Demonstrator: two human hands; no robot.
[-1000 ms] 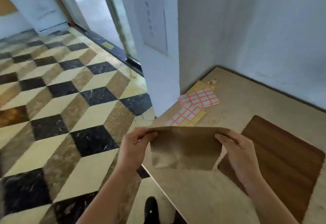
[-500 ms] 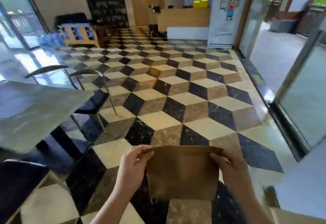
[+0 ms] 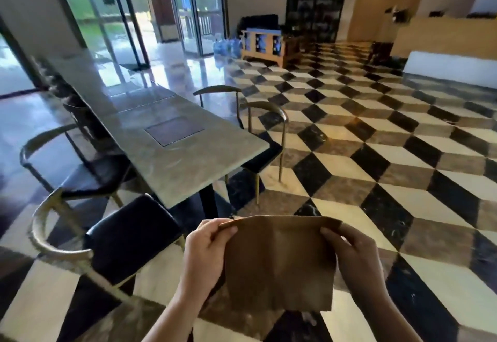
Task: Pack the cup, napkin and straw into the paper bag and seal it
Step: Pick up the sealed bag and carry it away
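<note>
A flat brown paper bag (image 3: 279, 263) hangs in front of me, low in the middle of the head view, above the tiled floor. My left hand (image 3: 207, 253) pinches its top left corner. My right hand (image 3: 355, 255) pinches the top right corner. The bag's top edge is folded over and held level between both hands. No cup, napkin or straw shows in this view.
A long grey stone table (image 3: 172, 147) stands ahead on the left with metal-framed black-seat chairs (image 3: 129, 236) around it. Black, white and brown patterned floor (image 3: 376, 169) spreads to the right. Glass doors (image 3: 113, 13) lie at the back left, a wooden counter (image 3: 441, 37) at the far right.
The view has swung left, away from the corner table with label sheets, across the floor to the long table and chairs. Both hands keep the same grip on the bag.
</note>
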